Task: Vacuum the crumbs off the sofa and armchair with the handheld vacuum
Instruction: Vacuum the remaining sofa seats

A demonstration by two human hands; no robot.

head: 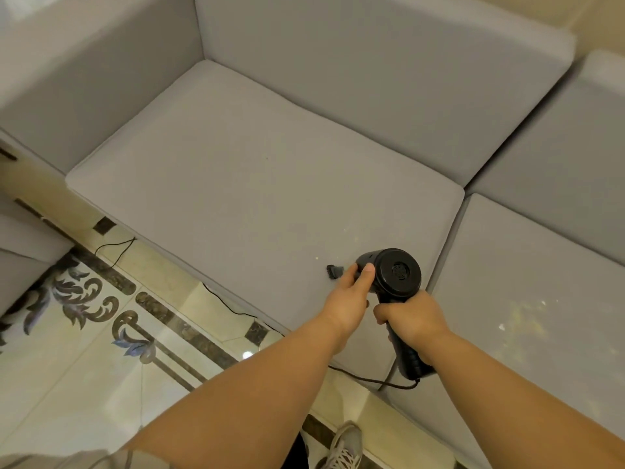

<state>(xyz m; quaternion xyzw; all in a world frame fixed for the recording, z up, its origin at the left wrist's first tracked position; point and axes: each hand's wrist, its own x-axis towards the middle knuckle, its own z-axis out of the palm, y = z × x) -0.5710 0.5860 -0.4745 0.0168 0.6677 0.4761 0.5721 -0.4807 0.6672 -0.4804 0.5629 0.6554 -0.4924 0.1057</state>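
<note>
1. The grey fabric sofa (pixel 257 184) is filling the upper and middle frame; its wide seat cushion is being worked near its lower right corner, and a second cushion (pixel 527 282) at the right is carrying pale scattered crumbs (pixel 517 319).
2. The black plastic handheld vacuum (pixel 394 275) is being held at centre right, nozzle (pixel 333 271) touching the seat, thin black cord (pixel 372 379) trailing below.
3. The right hand (pixel 411 321) is being kept wrapped around the handle; the left hand (pixel 351 296) is being curled onto the barrel.
4. The vacuum is being judged rigid, fairly light and smooth; the handle is being judged the best hold.
</note>
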